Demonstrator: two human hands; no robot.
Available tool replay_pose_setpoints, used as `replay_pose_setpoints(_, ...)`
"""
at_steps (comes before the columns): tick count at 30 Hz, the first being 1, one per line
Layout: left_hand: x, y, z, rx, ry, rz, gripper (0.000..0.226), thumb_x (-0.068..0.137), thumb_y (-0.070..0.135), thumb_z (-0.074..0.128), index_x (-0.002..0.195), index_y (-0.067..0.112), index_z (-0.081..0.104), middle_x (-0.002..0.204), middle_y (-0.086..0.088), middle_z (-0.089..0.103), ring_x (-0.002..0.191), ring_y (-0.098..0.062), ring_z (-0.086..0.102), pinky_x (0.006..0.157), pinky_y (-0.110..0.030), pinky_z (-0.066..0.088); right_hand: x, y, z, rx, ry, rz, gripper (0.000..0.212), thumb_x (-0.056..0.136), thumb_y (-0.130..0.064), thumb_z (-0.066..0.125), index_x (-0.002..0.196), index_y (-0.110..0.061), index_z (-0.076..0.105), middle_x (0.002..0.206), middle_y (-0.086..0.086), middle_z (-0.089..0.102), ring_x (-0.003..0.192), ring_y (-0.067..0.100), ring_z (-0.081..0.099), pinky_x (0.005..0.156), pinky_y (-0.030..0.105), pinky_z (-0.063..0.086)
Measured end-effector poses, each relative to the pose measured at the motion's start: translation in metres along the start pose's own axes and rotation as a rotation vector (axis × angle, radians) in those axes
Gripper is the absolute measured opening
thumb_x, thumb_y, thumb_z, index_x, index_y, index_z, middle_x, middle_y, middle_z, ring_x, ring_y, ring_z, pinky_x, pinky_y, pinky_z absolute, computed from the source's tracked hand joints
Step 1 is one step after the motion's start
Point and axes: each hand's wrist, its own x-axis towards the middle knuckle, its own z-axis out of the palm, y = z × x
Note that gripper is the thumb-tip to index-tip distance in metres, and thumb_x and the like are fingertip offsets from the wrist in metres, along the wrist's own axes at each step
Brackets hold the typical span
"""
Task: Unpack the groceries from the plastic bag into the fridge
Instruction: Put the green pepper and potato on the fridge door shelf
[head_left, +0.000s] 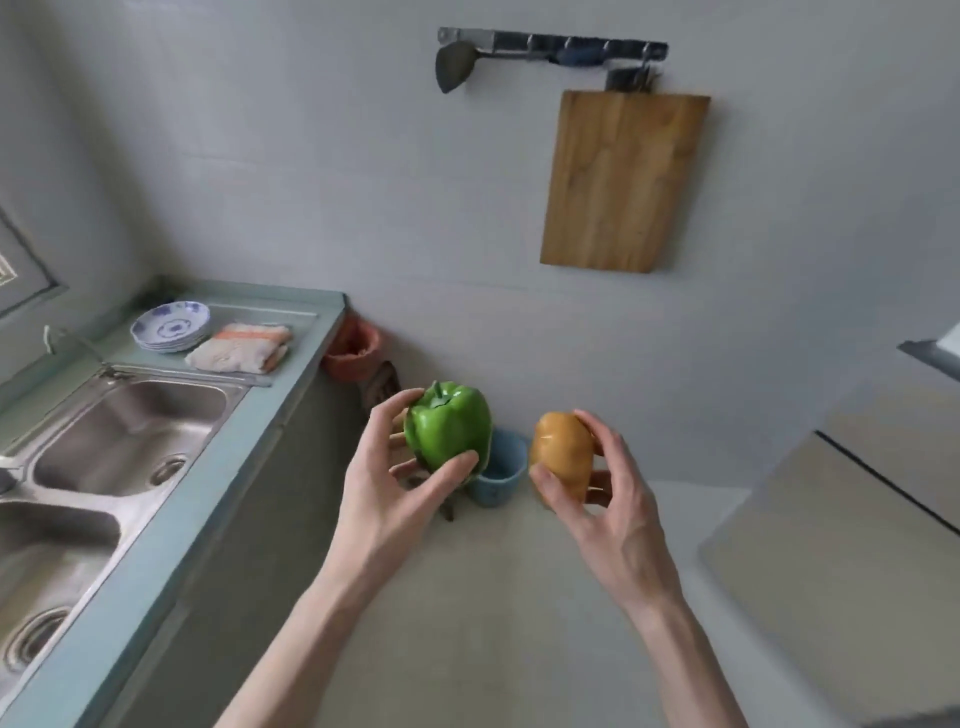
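Pepper (451, 426), green, glossy and likely light and slippery, sits clamped in my left hand (395, 483) around its broad sides, while my right hand (597, 499) grips the firmer, heavier-looking potato (563, 454), both aloft beside the sink (124, 436).

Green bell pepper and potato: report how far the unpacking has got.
Done: the glossy green bell pepper and the yellow-brown potato are both out of the bag. In hand: the left hand grips the pepper and the right hand grips the potato, both held in the air. Left: putting them away; neither plastic bag nor open fridge shows in this view.
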Motion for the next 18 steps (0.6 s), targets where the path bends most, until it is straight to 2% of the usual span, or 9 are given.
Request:
replay_pose_setpoints(2, 0.007, 0.008, 0.040, -0.026, -0.040, 0.001, 0.063, 0.077, 0.021, 0.089, 0.127, 0.044, 0.057, 0.115, 0.020, 0.069, 0.102, -0.007, 0.072, 0.082, -0.021, 0.059, 0.004, 0.015, -0.033, -0.012, 0.056, 0.027, 0.069, 0.081, -0.056, 0.078, 0.142, -0.049, 0.047, 0.131, -0.015, 0.063, 0.102, 0.011, 0.069, 0.082, 0.018, 0.055)
replay_pose_setpoints(5, 0.016, 0.018, 0.097, -0.057, -0.121, -0.001, 0.061, 0.080, 0.025, 0.088, 0.129, 0.044, 0.057, 0.115, 0.012, 0.072, 0.102, -0.010, 0.073, 0.082, -0.032, 0.063, 0.007, 0.032, -0.082, -0.006, 0.160, 0.072, 0.073, 0.080, -0.057, 0.077, 0.145, -0.052, 0.042, 0.133, -0.018, 0.059, 0.102, 0.010, 0.069, 0.080, 0.017, 0.055)
replay_pose_setpoints(6, 0.019, 0.022, 0.114, -0.065, -0.153, 0.002, 0.060, 0.081, 0.026, 0.088, 0.130, 0.044, 0.057, 0.116, 0.010, 0.073, 0.103, -0.010, 0.074, 0.082, -0.032, 0.064, 0.007, 0.036, -0.097, -0.004, 0.197, 0.089, 0.074, 0.080, -0.057, 0.077, 0.145, -0.052, 0.041, 0.133, -0.019, 0.058, 0.100, 0.008, 0.069, 0.079, 0.017, 0.055)
replay_pose_setpoints(10, 0.033, 0.032, 0.183, -0.071, -0.285, 0.031, 0.060, 0.082, 0.028, 0.086, 0.132, 0.044, 0.057, 0.116, 0.008, 0.073, 0.100, -0.005, 0.073, 0.081, -0.020, 0.060, 0.009, 0.054, -0.152, 0.006, 0.350, 0.142, 0.067, 0.082, -0.054, 0.076, 0.141, -0.047, 0.046, 0.128, -0.022, 0.060, 0.096, 0.003, 0.069, 0.074, 0.014, 0.053)
replay_pose_setpoints(14, 0.050, 0.041, 0.253, -0.110, -0.424, 0.065, 0.059, 0.083, 0.024, 0.085, 0.134, 0.037, 0.058, 0.117, 0.008, 0.072, 0.100, 0.000, 0.070, 0.075, -0.010, 0.055, 0.017, 0.071, -0.201, -0.034, 0.468, 0.184, 0.058, 0.085, -0.052, 0.076, 0.137, -0.046, 0.050, 0.127, -0.020, 0.064, 0.098, 0.005, 0.070, 0.076, 0.016, 0.055)
replay_pose_setpoints(18, 0.070, 0.048, 0.326, -0.160, -0.565, 0.108, 0.057, 0.085, 0.019, 0.084, 0.133, 0.034, 0.058, 0.120, 0.007, 0.070, 0.101, -0.002, 0.070, 0.077, -0.011, 0.055, 0.039, 0.089, -0.250, -0.105, 0.559, 0.208, 0.060, 0.085, -0.053, 0.077, 0.138, -0.046, 0.049, 0.122, -0.015, 0.067, 0.100, 0.007, 0.071, 0.078, 0.013, 0.054)
